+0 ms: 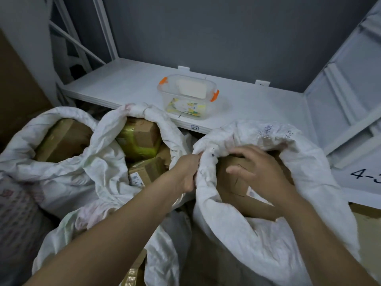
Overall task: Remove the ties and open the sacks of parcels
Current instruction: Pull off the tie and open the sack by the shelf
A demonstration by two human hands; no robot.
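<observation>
left hand: grasping the sack rim at its left edge | right hand: released, fingers spread on box inside sack mouth

You face a grey wall. A white shelf runs along it, carrying a clear container with orange latches. White racking stands at your right.
</observation>
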